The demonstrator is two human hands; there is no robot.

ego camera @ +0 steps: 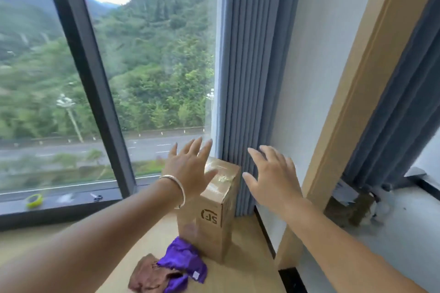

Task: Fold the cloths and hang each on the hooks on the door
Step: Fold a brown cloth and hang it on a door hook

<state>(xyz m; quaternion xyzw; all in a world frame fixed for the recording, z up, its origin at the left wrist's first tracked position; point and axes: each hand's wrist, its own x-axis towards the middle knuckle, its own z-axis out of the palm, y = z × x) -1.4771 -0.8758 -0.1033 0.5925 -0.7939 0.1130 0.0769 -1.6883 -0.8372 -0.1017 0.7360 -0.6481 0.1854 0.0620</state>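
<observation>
Reaching forward, left hand and right hand both spread flat, grasping nothing, above tall cardboard box; purple cloth and brown cloth lie crumpled, touching, on wooden surface below

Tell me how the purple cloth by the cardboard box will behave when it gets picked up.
The purple cloth lies crumpled in soft folds, so it will probably go limp and drape from the fingers. It looks thin, so likely light. It overlaps the brown cloth, which may drag along or shift.
</observation>
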